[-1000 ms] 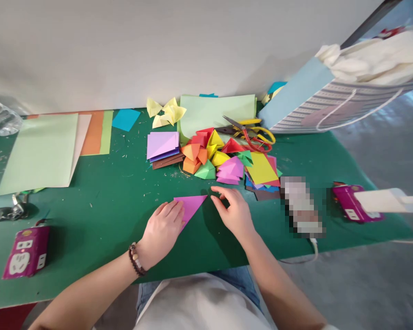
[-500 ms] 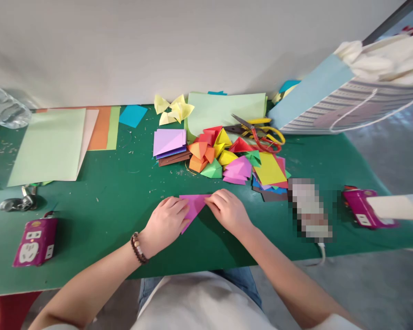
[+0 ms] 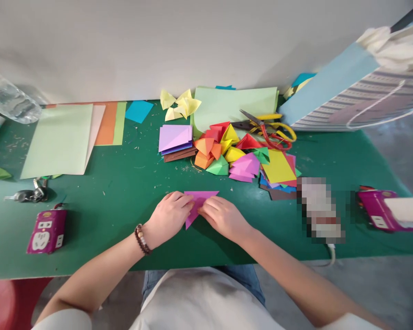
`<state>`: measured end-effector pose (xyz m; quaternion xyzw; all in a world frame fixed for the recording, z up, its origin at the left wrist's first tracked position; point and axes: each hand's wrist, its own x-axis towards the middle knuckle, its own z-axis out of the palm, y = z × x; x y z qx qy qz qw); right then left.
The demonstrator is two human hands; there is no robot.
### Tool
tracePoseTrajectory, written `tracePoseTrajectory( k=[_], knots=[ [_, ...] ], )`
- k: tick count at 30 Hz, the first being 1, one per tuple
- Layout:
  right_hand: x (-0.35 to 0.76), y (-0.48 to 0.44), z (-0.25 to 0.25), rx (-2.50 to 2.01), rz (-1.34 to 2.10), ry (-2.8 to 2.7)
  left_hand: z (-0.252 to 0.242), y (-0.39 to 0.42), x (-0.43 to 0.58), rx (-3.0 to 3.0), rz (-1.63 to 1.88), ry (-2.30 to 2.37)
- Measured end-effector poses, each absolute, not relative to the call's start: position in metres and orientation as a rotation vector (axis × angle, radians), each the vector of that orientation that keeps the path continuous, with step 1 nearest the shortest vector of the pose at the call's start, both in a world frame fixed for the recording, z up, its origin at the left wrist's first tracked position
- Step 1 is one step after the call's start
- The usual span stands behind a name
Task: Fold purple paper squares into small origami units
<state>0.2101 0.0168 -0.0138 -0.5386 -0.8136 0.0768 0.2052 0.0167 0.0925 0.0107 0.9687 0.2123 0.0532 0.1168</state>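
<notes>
A purple sheet of paper (image 3: 201, 196), folded to a triangle, lies on the green table between my hands with one point toward me. My left hand (image 3: 171, 215) has its fingers closed on the paper's left side. At its right slanting edge, the fingers of my right hand (image 3: 225, 215) pinch the paper; their tips are partly hidden. Just beyond are folded paper pieces in several colours, among them pink ones (image 3: 244, 167), a green one (image 3: 218, 166) and orange ones (image 3: 204, 151). A stack of lilac paper (image 3: 175, 138) sits left of them.
Scissors (image 3: 266, 130) lie behind the folded pieces, beside a stack of coloured squares (image 3: 278, 167). Large paper sheets (image 3: 58, 137), keys (image 3: 32, 192) and a purple socket box (image 3: 48, 231) are at the left. A paper bag (image 3: 347, 96) stands back right; a second socket box (image 3: 382, 208) sits below it.
My right hand has slid from the triangle's upper right corner down along its slanting edge toward my left hand. My left hand stays on the left side. The view has shifted slightly.
</notes>
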Motion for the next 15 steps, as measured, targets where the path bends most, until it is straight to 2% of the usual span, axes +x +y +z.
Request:
tracePoseTrajectory(
  k=[15],
  knots=[
    [0.163,-0.004,-0.012,-1.253,0.257,-2.254,0.01,0.092,0.016,2.846,0.147,0.636]
  ],
)
